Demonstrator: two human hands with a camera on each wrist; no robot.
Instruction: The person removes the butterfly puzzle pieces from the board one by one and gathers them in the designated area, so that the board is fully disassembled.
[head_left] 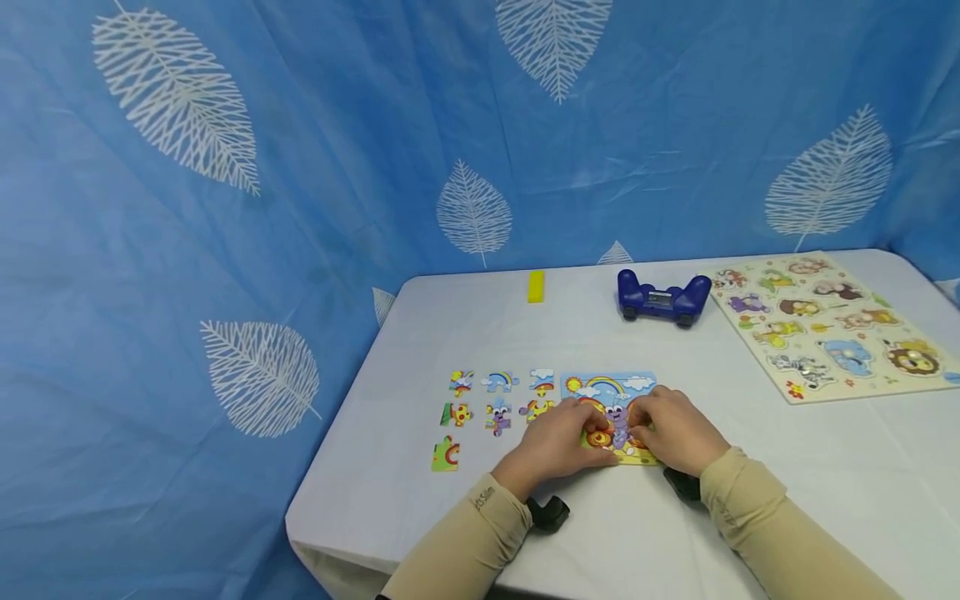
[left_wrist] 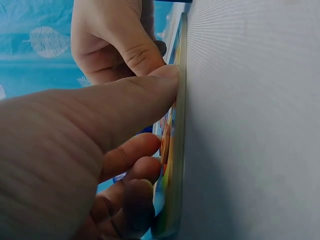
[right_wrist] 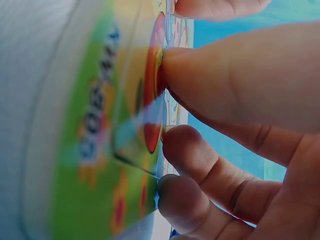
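A small jigsaw puzzle (head_left: 617, 417) with a bright picture of animals, a sun and a rainbow lies flat before me. My left hand (head_left: 561, 442) rests on its left side; in the left wrist view the thumb (left_wrist: 150, 92) meets the front edge while the other fingertips touch the picture. On the right side is my right hand (head_left: 675, 429). Its thumb (right_wrist: 200, 75) and fingertips press on the surface around a red printed shape in the right wrist view, spread apart. Several loose jigsaw pieces (head_left: 498, 417) lie in rows left of the puzzle, some close to my left hand.
At the back stand a yellow block (head_left: 536, 287) and a blue game controller (head_left: 663, 298). A large wooden animal puzzle board (head_left: 817, 321) fills the right rear of the white table (head_left: 390, 492). Blue curtain (head_left: 360, 108) with white leaves hangs behind and to the left.
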